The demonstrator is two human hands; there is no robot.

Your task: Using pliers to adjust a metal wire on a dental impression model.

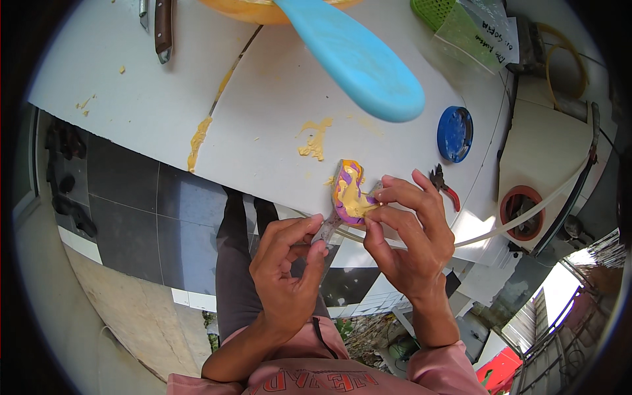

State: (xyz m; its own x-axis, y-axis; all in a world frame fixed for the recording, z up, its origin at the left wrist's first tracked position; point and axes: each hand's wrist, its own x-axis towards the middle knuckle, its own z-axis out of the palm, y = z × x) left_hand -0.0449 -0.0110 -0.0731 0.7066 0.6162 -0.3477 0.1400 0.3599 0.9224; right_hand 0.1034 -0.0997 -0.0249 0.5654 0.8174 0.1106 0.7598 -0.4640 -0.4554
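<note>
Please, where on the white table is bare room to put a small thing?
Free: between the brown-handled knife and the paste-smeared seam; also between the yellow smear and blue lid. Crowded: around paste-filled tray, left hand and right hand; near green basket and plastic bag.

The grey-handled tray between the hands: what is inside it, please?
Inside the grey-handled tray, pale yellow paste lies against purple and orange material. The tray's floor under them cannot be seen, and the right hand hides part of its right side.
</note>
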